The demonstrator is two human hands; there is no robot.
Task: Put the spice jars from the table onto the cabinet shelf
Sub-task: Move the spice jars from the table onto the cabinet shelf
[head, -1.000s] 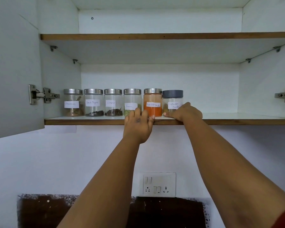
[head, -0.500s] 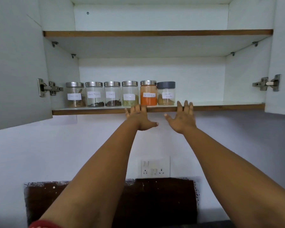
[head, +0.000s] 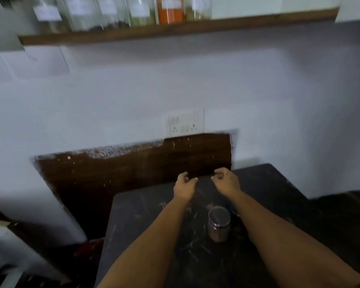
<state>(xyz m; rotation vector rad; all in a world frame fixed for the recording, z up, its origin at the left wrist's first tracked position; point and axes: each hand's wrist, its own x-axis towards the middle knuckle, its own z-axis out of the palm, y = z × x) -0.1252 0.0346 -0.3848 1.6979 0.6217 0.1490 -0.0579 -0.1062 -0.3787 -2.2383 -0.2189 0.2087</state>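
One spice jar (head: 219, 223) with a metal lid is left standing upright on the dark counter (head: 146, 229), roughly at its middle and nearer the person's edge than the far edge by the wall. It sits between the two forearms, closer to the right one, and nothing touches it. Beyond it, toward the counter's far edge, the left hand (head: 183, 187) and the right hand (head: 226, 181) hover side by side, a little apart, each grip loosely curled and holding nothing. Higher up, along the front edge of the cabinet shelf (head: 175, 31), a row of jars (head: 121, 13) already stands, blurred by camera motion; about six can be made out, one filled with orange powder (head: 170, 14), the row occupying the left and middle part of the shelf, with bare board to its right. Judging from this, most of the work is done: the shelf holds nearly all the jars and only this single jar is visible on the counter, so one more pickup and lift should finish it, unless others lie outside the view. A switch plate (head: 185, 122) is on the wall above a dark wooden board (head: 133, 171) behind the counter.
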